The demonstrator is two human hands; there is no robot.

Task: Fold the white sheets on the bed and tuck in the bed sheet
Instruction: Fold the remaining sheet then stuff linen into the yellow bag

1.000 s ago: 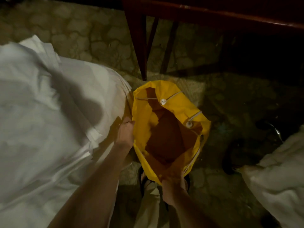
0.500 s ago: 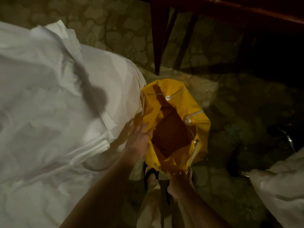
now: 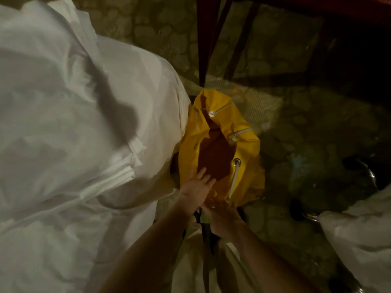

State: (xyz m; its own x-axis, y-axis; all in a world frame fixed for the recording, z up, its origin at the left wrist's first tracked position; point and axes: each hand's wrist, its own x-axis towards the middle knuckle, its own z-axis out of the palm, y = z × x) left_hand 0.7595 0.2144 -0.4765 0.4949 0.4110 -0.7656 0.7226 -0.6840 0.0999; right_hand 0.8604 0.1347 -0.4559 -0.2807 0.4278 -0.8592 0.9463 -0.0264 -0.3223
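Yellow bag (image 3: 243, 149) stands on the floor (image 3: 317, 134) with its mouth open upward, a white cord (image 3: 233, 178) threaded through metal eyelets around the rim. Inside, only a dark reddish hollow shows; whether anything lies at the bottom cannot be told. The left hand (image 3: 197, 190) is spread flat, fingers (image 3: 203, 173) apart, reaching over the near rim into the mouth and gripping nothing. The right hand (image 3: 224, 216) is closed on the bag's near lip, pinching the fabric.

White sheets (image 3: 63, 123) lie heaped on the bed (image 3: 53, 250) to the left, folded layers stacked with their edges showing near the bed's side. The sheet corner hangs over the bed edge, just touching the bag's left side. Another white bundle (image 3: 359, 240) sits at lower right, well apart from the bag. Dark wooden chair legs (image 3: 203, 39) stand beyond the bag. Between bed and bundle, bare stone-patterned floor leaves open room to the right of the bag.
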